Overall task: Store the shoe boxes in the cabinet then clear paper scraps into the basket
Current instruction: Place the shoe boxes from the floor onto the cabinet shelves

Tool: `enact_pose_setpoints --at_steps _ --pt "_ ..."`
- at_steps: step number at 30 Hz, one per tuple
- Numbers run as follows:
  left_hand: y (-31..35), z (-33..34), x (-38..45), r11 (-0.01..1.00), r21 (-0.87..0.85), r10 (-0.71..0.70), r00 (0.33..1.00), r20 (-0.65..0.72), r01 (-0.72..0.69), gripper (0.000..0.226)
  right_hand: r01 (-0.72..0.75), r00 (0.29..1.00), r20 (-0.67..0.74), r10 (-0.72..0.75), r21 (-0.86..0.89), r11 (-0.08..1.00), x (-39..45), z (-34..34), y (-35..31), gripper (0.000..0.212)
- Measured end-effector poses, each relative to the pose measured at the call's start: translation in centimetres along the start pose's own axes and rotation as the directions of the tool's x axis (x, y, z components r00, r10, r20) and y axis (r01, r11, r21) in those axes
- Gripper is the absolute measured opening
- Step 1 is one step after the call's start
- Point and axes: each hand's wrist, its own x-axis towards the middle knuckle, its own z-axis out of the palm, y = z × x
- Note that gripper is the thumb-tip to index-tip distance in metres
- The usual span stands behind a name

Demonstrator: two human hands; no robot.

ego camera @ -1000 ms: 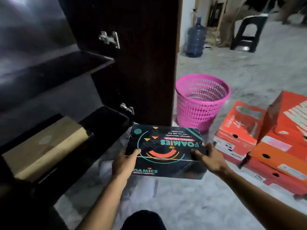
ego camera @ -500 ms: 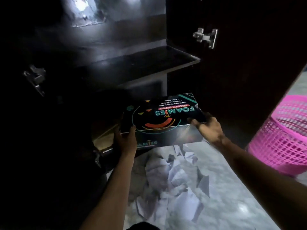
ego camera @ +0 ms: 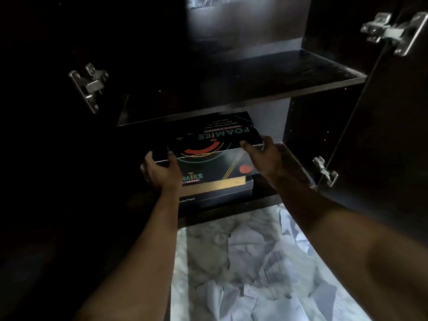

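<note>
A black shoe box [ego camera: 215,144] with "FOAMIES" lettering sits partly inside the dark cabinet's lower compartment, on top of a tan-lidded box [ego camera: 222,188]. My left hand [ego camera: 159,171] grips its near left corner, thumb on the lid. Its near right corner is held by my right hand [ego camera: 261,156], thumb on top. White paper scraps [ego camera: 259,265] lie scattered on the marble floor just in front of the cabinet, between my forearms.
The cabinet's middle shelf [ego camera: 254,89] hangs just above the black box. Both doors stand open, with metal hinges at left [ego camera: 89,85], upper right [ego camera: 393,31] and lower right [ego camera: 324,170]. The cabinet's left side is too dark to read.
Both hands carried the black box from over the floor into the cabinet's lower compartment, onto the tan-lidded box. My view turned left, so the pink basket and orange boxes left the frame.
</note>
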Motion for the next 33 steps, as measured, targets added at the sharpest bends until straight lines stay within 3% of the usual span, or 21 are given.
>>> enact_pose_setpoints --at_steps 3,5,8,13,16,19,22,29,33 --pt "-0.4 0.3 -0.2 0.935 0.124 0.341 0.938 -0.062 -0.332 0.036 -0.002 0.999 0.045 0.002 0.005 1.000 1.0 1.8 -0.6 0.071" --pt "-0.3 0.6 -0.2 0.859 0.230 0.466 0.884 0.020 -0.458 0.040 0.004 0.998 0.070 -0.005 0.020 1.000 1.3 3.0 -1.0 0.075" --pt "-0.2 0.9 0.4 0.809 0.321 0.471 0.870 0.148 -0.492 0.042 0.020 0.998 0.056 -0.022 0.035 0.999 1.8 4.2 -0.9 0.079" --pt "0.3 0.7 1.0 0.797 0.388 0.415 0.887 0.205 -0.463 0.039 0.032 0.995 0.089 -0.033 0.010 0.999 1.8 3.9 -1.1 0.086" --pt "1.0 0.3 0.3 0.818 0.303 0.453 0.872 0.187 -0.490 0.036 0.003 0.996 0.087 -0.005 0.021 1.000 0.9 2.9 -1.3 0.090" --pt "2.0 0.0 -2.0 0.806 0.138 0.558 0.817 0.146 -0.575 0.037 -0.009 0.997 0.079 0.003 0.081 0.997 -1.2 0.5 -1.4 0.069" --pt "2.9 0.5 -6.6 0.762 -0.025 0.633 0.737 0.235 -0.647 0.035 0.072 0.997 -0.019 -0.072 -0.006 0.997 -4.7 -3.1 -0.2 0.016" --pt "3.5 2.9 -18.8 0.657 -0.317 0.728 0.467 0.502 -0.683 0.025 -0.041 0.984 -0.180 0.012 -0.157 0.987 -16.2 -12.7 3.2 0.013" --pt "3.5 2.9 -27.9 0.696 -0.509 0.688 0.268 0.675 -0.506 0.023 -0.133 0.946 -0.318 0.058 -0.217 0.967 -25.0 -18.3 6.0 0.006"
